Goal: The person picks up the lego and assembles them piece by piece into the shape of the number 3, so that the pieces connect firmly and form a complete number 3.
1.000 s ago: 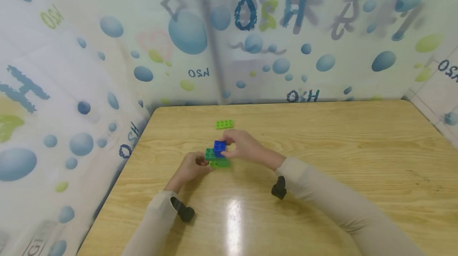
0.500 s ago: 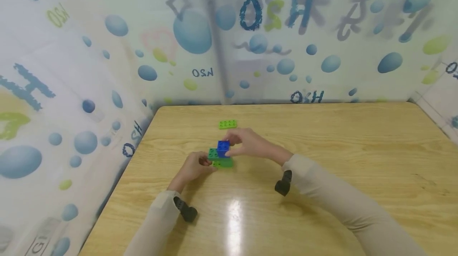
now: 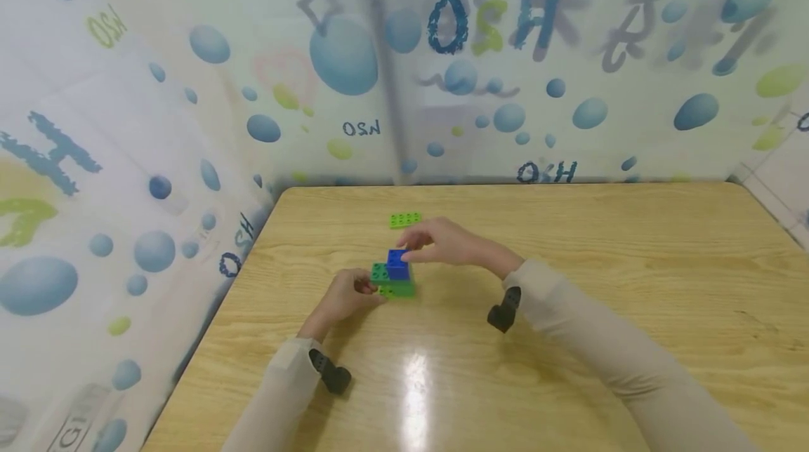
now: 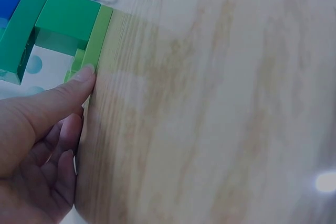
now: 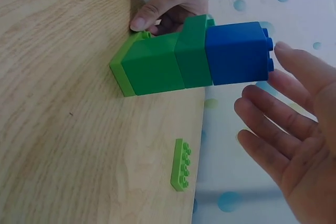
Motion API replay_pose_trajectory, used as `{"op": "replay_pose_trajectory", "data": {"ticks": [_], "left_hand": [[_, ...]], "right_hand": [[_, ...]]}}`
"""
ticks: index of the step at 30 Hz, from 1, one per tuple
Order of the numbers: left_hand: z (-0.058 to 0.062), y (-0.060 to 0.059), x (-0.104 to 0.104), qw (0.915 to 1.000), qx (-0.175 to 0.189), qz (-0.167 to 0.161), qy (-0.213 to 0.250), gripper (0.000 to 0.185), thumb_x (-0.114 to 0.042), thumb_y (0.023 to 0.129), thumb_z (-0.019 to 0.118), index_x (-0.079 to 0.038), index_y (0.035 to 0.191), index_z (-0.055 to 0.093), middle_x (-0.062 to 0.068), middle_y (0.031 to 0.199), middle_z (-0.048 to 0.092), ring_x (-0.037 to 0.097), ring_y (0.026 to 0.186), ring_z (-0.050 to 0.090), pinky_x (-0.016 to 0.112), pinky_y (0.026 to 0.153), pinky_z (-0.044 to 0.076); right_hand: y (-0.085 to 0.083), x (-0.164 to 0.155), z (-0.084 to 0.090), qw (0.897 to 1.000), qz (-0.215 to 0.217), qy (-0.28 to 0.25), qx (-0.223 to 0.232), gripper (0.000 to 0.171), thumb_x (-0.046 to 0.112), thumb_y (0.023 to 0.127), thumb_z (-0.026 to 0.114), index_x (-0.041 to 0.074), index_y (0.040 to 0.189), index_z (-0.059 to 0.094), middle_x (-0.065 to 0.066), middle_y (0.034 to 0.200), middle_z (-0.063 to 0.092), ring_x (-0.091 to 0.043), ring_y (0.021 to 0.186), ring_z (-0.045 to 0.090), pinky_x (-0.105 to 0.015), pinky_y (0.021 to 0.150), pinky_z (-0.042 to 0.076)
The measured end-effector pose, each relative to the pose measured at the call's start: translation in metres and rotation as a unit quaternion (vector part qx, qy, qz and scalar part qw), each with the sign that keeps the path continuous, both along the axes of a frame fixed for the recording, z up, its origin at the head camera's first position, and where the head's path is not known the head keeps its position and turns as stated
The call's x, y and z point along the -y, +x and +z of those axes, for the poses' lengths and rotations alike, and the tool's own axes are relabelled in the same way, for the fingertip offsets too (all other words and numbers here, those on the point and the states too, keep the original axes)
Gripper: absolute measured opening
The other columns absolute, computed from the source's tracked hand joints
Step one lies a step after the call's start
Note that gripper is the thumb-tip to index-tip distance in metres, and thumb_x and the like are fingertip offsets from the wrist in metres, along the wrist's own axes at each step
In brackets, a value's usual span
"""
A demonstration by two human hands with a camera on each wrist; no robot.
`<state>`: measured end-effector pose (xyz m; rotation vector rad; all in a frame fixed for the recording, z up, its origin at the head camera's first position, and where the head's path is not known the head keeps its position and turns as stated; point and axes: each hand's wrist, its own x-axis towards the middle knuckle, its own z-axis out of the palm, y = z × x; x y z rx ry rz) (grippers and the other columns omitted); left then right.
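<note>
A small tower of toy building bricks stands on the table. Its base is a thin light green brick (image 5: 119, 73), topped by a green brick (image 5: 152, 62). Above that lies another green brick (image 5: 192, 53), overhanging to the left, and a blue brick (image 3: 398, 271) sits at its right end. My left hand (image 3: 344, 295) pinches the left end of the base, the thumb on its top edge and the other fingers curled behind. Beside the blue brick's studs, my right hand (image 3: 445, 243) holds nothing, its thumb and fingers spread loosely.
A loose light green eight-stud brick (image 3: 405, 220) lies on the wooden table (image 3: 569, 283) behind the tower. Patterned curtain-like walls (image 3: 480, 115) rise along the table's far and left sides. Dark wrist cameras (image 3: 505, 309) stick out from both sleeves.
My right hand has let go of the blue brick and lifted slightly up and away from it. The blue brick stays on the green one. My left hand keeps its hold on the base.
</note>
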<state>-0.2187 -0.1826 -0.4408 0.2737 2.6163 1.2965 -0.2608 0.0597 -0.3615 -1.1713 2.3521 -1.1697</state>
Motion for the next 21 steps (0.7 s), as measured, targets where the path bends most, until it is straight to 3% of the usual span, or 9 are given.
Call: {"op": "replay_pose_trajectory", "data": {"ticks": [10,21], "left_hand": [[0.003,0.002,-0.001,0.9999,0.010,0.010,0.005,0.025,-0.005,0.073,0.076,-0.001,0.096,0.066,0.003,0.082,0.061,0.015,0.076,0.055,0.028,0.070,0.048],[0.002,0.002,-0.001,1.0000,0.005,0.004,0.006,0.027,-0.004,0.072,0.076,0.000,0.097,0.065,0.003,0.082,0.060,0.015,0.075,0.054,0.027,0.069,0.047]], "right_hand": [[-0.020,-0.006,-0.006,1.000,-0.026,-0.005,0.008,0.032,0.024,0.084,0.068,0.005,0.110,0.062,-0.006,0.100,0.064,-0.014,0.091,0.059,-0.030,0.082,0.047],[-0.039,-0.014,-0.016,0.997,-0.064,-0.014,0.038,0.027,0.016,0.086,0.065,0.004,0.110,0.063,-0.005,0.095,0.065,-0.018,0.090,0.060,-0.033,0.082,0.048]]}}
